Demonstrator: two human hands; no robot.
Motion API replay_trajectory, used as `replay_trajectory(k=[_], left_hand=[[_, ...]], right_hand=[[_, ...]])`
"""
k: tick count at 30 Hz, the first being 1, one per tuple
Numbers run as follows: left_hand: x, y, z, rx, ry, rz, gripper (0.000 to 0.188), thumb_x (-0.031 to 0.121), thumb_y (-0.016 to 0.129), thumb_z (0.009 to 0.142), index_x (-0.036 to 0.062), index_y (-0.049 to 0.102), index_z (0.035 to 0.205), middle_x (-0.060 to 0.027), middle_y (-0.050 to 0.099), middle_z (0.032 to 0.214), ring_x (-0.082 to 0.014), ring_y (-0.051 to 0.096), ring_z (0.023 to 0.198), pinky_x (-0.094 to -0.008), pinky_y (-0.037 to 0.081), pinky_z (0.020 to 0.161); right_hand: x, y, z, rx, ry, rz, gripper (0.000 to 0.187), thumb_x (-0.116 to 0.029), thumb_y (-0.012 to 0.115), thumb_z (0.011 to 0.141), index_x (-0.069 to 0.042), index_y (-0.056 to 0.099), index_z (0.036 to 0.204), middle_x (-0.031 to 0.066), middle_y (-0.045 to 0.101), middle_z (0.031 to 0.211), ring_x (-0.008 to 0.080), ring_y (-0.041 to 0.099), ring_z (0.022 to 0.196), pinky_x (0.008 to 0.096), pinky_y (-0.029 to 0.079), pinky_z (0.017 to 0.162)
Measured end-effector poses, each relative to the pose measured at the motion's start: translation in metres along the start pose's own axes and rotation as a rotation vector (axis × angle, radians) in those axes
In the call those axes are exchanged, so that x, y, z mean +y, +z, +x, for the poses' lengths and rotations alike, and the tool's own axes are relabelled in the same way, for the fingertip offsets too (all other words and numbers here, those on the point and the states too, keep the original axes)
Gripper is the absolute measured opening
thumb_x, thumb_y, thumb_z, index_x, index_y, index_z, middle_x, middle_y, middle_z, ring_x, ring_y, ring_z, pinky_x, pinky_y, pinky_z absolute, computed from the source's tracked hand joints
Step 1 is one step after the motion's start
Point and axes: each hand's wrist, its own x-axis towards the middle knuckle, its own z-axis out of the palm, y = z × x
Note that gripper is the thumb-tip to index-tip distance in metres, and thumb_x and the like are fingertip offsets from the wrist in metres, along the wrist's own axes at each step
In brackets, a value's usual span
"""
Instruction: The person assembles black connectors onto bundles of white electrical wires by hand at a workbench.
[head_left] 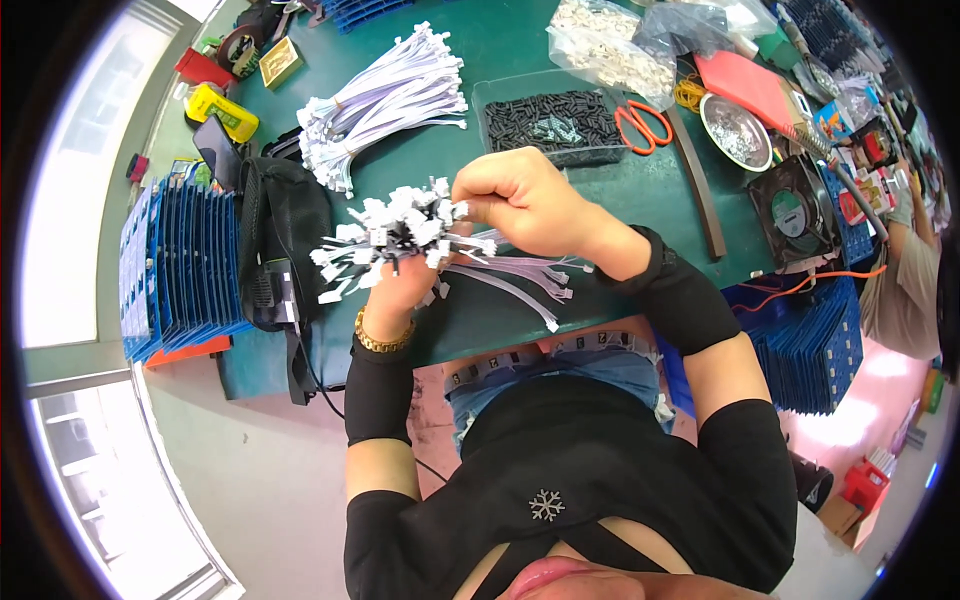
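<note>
My left hand [402, 288] is closed round a thick bunch of white cables [398, 222]. Their white plug ends fan out above the fist, with dark bits among them. The loose lengths of the cables [525, 283] trail to the right, under my right wrist. My right hand [530, 203] is bent into a pinch against the right side of the plugs; its fingertips are partly hidden, and what they hold does not show. Beyond my hands lies a larger bundle of white cables [390, 95]. A clear plastic tray [481, 122] of small black pieces [515, 118] stands farther right.
Orange-handled scissors [643, 127] and a brown bar [697, 185] lie right of the tray. Farther right are a metal bowl [737, 133] and a black fan [796, 212]. A black bag [285, 225] and stacked blue boards [185, 265] stand left. Another person [900, 270] is at far right.
</note>
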Motion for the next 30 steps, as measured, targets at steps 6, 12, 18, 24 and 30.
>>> replay_trajectory(k=[6, 12, 18, 24, 30], left_hand=[[0.021, 0.024, 0.006, 0.271, -0.04, 0.147, 0.007, 0.002, 0.054, 0.08, -0.0039, 0.055, 0.079, -0.0092, 0.06, 0.066, -0.0154, 0.058, 0.057, -0.0252, 0.044, 0.052], [0.019, 0.021, 0.006, 0.251, -0.03, 0.082, 0.004, 0.0, 0.053, 0.079, -0.0036, 0.056, 0.078, -0.0106, 0.06, 0.065, -0.0164, 0.058, 0.056, -0.027, 0.045, 0.054], [0.029, 0.019, 0.01, 0.003, -0.049, 0.319, 0.005, 0.005, 0.059, 0.08, 0.0022, 0.06, 0.085, -0.0032, 0.062, 0.08, -0.009, 0.058, 0.069, -0.0246, 0.045, 0.059], [-0.012, 0.013, -0.001, 0.051, -0.052, -0.205, 0.048, 0.032, 0.063, 0.082, 0.0037, 0.047, 0.118, -0.0079, 0.059, 0.102, -0.0163, 0.059, 0.089, -0.027, 0.048, 0.076], [0.014, 0.023, 0.009, 0.0, 0.003, 0.128, 0.034, 0.034, 0.056, 0.086, 0.0031, 0.049, 0.099, -0.0028, 0.054, 0.086, -0.01, 0.05, 0.072, -0.0238, 0.041, 0.061]], right_hand=[[0.001, 0.008, -0.001, 0.073, 0.054, 0.087, 0.007, -0.002, 0.057, 0.078, 0.001, 0.056, 0.072, 0.0054, 0.054, 0.063, 0.0106, 0.049, 0.059, 0.0252, 0.038, 0.054], [0.0, 0.005, 0.001, 0.059, 0.122, 0.28, 0.011, -0.006, 0.059, 0.081, 0.002, 0.056, 0.074, 0.0027, 0.053, 0.064, 0.0076, 0.046, 0.062, 0.0233, 0.039, 0.057], [-0.015, -0.015, 0.006, -0.076, 0.005, 0.037, 0.007, -0.004, 0.058, 0.08, 0.001, 0.056, 0.076, 0.0079, 0.054, 0.064, 0.0148, 0.05, 0.057, 0.027, 0.041, 0.054], [-0.027, -0.019, 0.004, 0.008, -0.028, -0.056, 0.004, -0.002, 0.059, 0.077, 0.001, 0.057, 0.075, 0.0113, 0.056, 0.067, 0.0224, 0.053, 0.057, 0.0296, 0.042, 0.054], [-0.023, -0.024, -0.001, -0.018, -0.072, -0.026, 0.007, -0.005, 0.06, 0.078, 0.001, 0.058, 0.075, 0.011, 0.055, 0.065, 0.0206, 0.052, 0.055, 0.029, 0.041, 0.052]])
